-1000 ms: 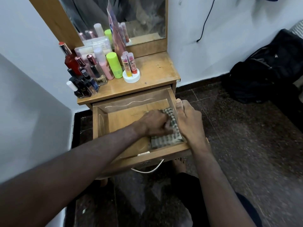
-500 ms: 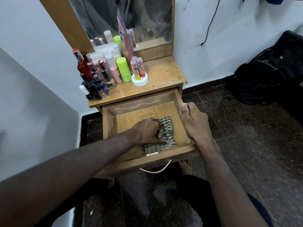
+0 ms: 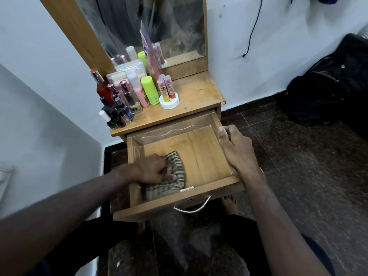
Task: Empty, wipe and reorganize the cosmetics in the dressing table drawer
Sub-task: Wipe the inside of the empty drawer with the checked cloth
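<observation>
Crowding the tabletop (image 3: 197,96), cosmetics (image 3: 127,96) stand behind the open drawer (image 3: 199,156).

White walls (image 3: 39,46) meet in a corner; dark speckled stone floor (image 3: 298,176); a black cable (image 3: 253,26) hangs down; a black bag (image 3: 328,92), perhaps a backpack, slumps right.

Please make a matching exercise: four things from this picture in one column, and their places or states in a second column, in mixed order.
Things:
1. striped cloth
2. right hand
3. lime-green bottle
4. black bag

Places or states:
A. on the floor by the wall
B. inside the drawer, under the left hand
C. standing on the tabletop
D. holding the drawer's side wall

Pairs: 1-B, 2-D, 3-C, 4-A
</observation>
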Demonstrator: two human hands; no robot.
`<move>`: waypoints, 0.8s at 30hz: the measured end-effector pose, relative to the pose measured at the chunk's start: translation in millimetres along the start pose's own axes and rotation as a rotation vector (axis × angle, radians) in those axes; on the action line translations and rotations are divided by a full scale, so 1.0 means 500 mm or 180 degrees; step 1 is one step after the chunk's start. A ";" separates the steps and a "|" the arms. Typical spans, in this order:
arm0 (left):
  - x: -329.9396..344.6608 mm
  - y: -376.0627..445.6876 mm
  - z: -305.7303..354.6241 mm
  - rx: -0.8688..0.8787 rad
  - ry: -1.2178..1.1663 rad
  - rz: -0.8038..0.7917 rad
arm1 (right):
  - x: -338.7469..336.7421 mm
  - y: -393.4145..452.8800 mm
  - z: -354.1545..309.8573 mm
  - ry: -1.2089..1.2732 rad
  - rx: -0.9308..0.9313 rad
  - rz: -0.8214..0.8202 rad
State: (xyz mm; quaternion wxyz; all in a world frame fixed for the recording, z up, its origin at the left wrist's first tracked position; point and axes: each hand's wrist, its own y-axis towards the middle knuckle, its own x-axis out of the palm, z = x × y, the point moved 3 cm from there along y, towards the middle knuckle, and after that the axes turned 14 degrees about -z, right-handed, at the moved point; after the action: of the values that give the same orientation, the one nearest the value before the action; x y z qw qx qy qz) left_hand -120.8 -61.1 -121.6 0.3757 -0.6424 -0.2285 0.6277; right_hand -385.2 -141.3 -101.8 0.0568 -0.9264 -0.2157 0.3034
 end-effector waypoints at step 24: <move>-0.054 0.118 0.069 -0.0585 0.0589 0.1256 | 0.012 -0.004 -0.008 -0.0608 0.0064 -0.0123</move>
State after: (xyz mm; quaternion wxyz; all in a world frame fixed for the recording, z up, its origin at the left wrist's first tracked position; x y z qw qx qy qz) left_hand -167.8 -111.4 -147.2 0.2050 -0.7608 -0.1193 0.6040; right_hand -379.1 -136.6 -101.4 0.0511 -0.8883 -0.2349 0.3914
